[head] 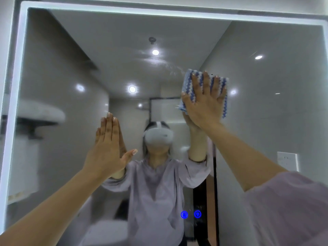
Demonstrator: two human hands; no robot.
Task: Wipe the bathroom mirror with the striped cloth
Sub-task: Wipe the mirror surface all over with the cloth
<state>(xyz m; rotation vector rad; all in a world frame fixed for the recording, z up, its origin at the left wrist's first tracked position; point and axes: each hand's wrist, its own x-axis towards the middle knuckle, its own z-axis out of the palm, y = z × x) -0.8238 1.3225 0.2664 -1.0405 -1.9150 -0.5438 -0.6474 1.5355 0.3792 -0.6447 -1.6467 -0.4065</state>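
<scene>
Head view, I see right hand [204, 102] flat, fingers spread, pressing striped cloth [206, 93] on mirror [266, 121], left hand [108, 148] flat, empty, lower left of cloth.

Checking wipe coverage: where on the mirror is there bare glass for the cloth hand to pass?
Free: the wide stretch right of the striped cloth toward the lit frame, and the band above both hands. Crowded: lower centre, where the left hand lies flat on the glass beside the right hand.

I see open mirror [266, 103] glass right of the striped cloth [224, 96] and above it; my flat left hand [106, 148] blocks the lower-left stretch.
</scene>
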